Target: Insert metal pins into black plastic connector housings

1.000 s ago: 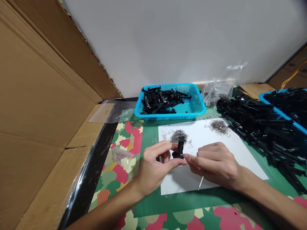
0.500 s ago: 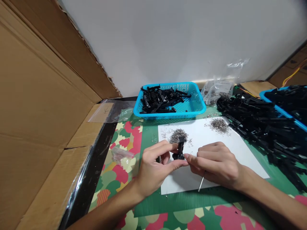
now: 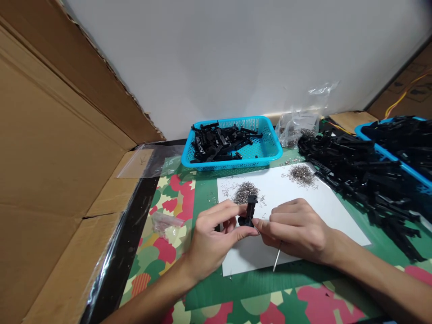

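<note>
A small black plastic part [image 3: 251, 208] stands upright between the thumb and fingers of my left hand [image 3: 216, 234]. My right hand [image 3: 300, 229] is closed, its thumb and index fingertips touching the base of that part from the right. A thin metal rod [image 3: 277, 257] sticks out below my curled right fingers. Both hands are over a white paper sheet [image 3: 249, 256]. Just behind the part lies a pile of small metal pieces [image 3: 246, 192], and a second metal pile [image 3: 301, 174] is farther right on the sheet.
A blue basket [image 3: 232, 164] with black parts stands behind the paper. Loose black parts [image 3: 357, 166] are heaped at the right, beside another blue basket [image 3: 394, 155]. Clear bags [image 3: 297, 126] lean near the wall. Cardboard [image 3: 50, 135] walls the left side.
The whole view has shifted, so everything appears slightly farther left. The black part looks turned a little; both hands keep nearly the same pose around it.
</note>
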`<move>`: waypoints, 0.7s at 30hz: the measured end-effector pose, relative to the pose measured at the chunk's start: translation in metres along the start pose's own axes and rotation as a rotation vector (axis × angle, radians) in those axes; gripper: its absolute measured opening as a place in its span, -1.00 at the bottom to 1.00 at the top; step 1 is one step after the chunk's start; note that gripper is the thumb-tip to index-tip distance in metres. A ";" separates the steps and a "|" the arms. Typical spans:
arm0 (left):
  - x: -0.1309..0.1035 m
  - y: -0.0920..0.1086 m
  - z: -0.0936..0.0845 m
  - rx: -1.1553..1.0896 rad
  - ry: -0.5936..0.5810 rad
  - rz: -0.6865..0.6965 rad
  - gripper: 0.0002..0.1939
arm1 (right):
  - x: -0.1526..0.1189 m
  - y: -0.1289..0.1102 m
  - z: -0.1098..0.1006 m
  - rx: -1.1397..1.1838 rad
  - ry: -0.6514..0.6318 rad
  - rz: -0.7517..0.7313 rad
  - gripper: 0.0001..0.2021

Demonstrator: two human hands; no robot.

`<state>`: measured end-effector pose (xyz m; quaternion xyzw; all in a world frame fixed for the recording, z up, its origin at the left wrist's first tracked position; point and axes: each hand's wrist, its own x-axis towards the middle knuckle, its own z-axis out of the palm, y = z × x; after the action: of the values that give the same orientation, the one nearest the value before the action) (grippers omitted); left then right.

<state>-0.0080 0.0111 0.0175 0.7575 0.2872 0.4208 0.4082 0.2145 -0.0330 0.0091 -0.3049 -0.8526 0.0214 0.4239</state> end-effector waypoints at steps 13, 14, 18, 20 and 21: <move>0.002 0.000 0.000 -0.045 -0.003 -0.067 -0.71 | 0.004 -0.003 -0.001 0.222 0.053 0.063 -0.74; 0.002 -0.001 0.001 -0.049 -0.004 -0.078 -0.70 | 0.005 -0.003 -0.001 0.244 0.050 0.071 -0.74; 0.000 -0.001 0.002 -0.061 -0.026 -0.172 -0.68 | 0.003 -0.003 -0.001 0.369 0.004 0.108 -0.75; -0.002 -0.001 0.002 -0.074 -0.033 -0.233 -0.67 | 0.001 -0.003 0.001 0.396 0.008 0.119 -0.76; -0.003 -0.001 0.002 -0.083 -0.036 -0.265 -0.66 | 0.000 -0.002 0.002 0.396 0.013 0.122 -0.77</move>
<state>-0.0073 0.0087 0.0146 0.7030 0.3597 0.3609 0.4962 0.2117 -0.0345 0.0080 -0.2668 -0.8089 0.2124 0.4791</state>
